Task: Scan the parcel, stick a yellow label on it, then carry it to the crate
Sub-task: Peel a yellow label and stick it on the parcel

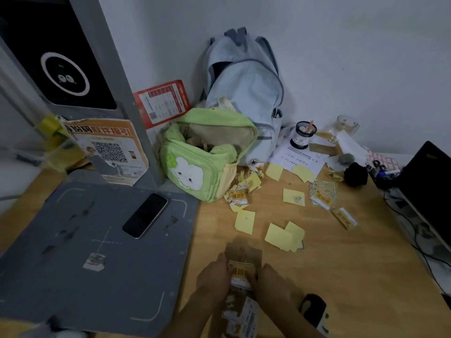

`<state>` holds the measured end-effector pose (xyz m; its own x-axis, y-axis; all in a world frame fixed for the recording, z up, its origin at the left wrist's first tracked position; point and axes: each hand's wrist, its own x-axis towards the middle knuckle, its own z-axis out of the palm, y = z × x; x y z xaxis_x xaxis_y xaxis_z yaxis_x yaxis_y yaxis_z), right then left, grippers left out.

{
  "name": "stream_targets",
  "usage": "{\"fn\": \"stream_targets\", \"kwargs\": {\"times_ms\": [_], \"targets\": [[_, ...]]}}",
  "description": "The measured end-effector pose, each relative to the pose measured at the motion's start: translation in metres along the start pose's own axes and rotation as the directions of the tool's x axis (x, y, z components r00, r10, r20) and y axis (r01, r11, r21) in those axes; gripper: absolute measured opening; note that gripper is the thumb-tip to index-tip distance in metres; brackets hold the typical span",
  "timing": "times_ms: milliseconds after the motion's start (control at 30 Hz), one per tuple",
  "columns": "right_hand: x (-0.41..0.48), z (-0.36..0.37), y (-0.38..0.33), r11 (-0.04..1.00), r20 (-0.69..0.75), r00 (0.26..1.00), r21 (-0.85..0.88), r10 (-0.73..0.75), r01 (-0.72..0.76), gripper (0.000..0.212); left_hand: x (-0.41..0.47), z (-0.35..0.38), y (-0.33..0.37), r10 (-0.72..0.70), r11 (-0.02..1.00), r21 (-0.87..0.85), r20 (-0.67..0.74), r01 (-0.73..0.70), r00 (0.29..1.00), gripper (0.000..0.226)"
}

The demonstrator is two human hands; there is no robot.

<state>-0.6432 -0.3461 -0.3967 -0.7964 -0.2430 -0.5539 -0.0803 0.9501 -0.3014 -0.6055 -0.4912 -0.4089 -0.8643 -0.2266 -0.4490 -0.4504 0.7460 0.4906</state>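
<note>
Both hands low at the near edge of the wooden surface (341,276), just right of the grey scanner pad (73,252). Left hand (214,276) and right hand (271,281) pinching a yellow label (242,273) from either side, fingers curled onto its edges, the label lying over a small brown parcel (244,252) blurred beneath it. More label sheets (241,315) below the hands, partly hidden by the wrists. A black handheld device (313,311) just right of the right forearm; too blurred to tell more.

On the scanner pad, a dark-screened phone (145,215) lying flat and angled, near the pad's far right corner. Behind the pad, the scanner's upright grey column (117,69) with a black panel and white ring, and an orange QR-code poster (109,147) leaning at its base.

Right of the pad's far corner, a green cartoon-print bag (195,164) standing open, touching a pale blue backpack (244,93) propped against the wall. Right of the pad, scattered over the surface: blank yellow backing papers (283,235), crumpled label scraps (239,196) beside the green bag, and a small stack of printed yellow labels (322,196). Further right, a black pen cup (302,135) on white paper and a dark laptop (427,181) at the edge.
</note>
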Motion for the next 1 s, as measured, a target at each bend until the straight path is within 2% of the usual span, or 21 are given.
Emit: {"fn": "stream_targets", "kwargs": {"times_ms": [300, 467, 567, 633, 700, 767, 867, 900, 1000], "targets": [[0.006, 0.005, -0.002, 0.994, -0.034, 0.995, 0.060, 0.098, -0.095, 0.040, -0.004, 0.018, 0.001, -0.047, 0.998, 0.045, -0.089, 0.051, 0.995, 0.029], [0.005, -0.001, 0.002, 0.995, 0.013, 0.997, 0.064, 0.076, -0.076, 0.034, -0.009, 0.014, -0.003, -0.218, 0.976, -0.035, -0.077, 0.216, 0.973, 0.044], [-0.004, 0.009, 0.003, 0.991, 0.090, 0.994, 0.111, 0.064, -0.074, 0.036, -0.015, 0.022, -0.007, -0.258, 0.964, -0.083, -0.056, 0.253, 0.964, 0.049], [-0.012, 0.022, 0.003, 0.978, 0.130, 0.989, 0.186, 0.066, -0.090, 0.039, -0.019, 0.030, -0.010, -0.263, 0.945, -0.210, -0.040, 0.249, 0.964, 0.052], [-0.020, 0.033, 0.004, 0.926, 0.126, 0.984, 0.341, 0.126, -0.162, 0.040, -0.023, 0.030, -0.012, -0.269, 0.913, -0.326, -0.026, 0.246, 0.963, 0.053], [-0.025, 0.039, 0.007, 0.856, 0.105, 0.979, 0.475, 0.174, -0.203, 0.038, -0.024, 0.026, -0.014, -0.272, 0.898, -0.360, -0.005, 0.252, 0.962, 0.053], [-0.026, 0.042, 0.008, 0.780, 0.103, 0.986, 0.603, 0.132, -0.167, 0.033, -0.022, 0.018, -0.011, -0.285, 0.892, -0.363, 0.010, 0.269, 0.958, 0.054], [-0.022, 0.045, 0.009, 0.760, 0.096, 0.990, 0.634, 0.107, -0.143, 0.039, -0.021, 0.014, -0.007, -0.296, 0.886, -0.374, -0.003, 0.273, 0.955, 0.052], [0.002, 0.058, 0.017, 0.764, 0.023, 0.996, 0.641, 0.085, -0.080, 0.076, -0.018, -0.004, 0.011, -0.300, 0.877, -0.424, -0.118, 0.225, 0.947, 0.044]]}}
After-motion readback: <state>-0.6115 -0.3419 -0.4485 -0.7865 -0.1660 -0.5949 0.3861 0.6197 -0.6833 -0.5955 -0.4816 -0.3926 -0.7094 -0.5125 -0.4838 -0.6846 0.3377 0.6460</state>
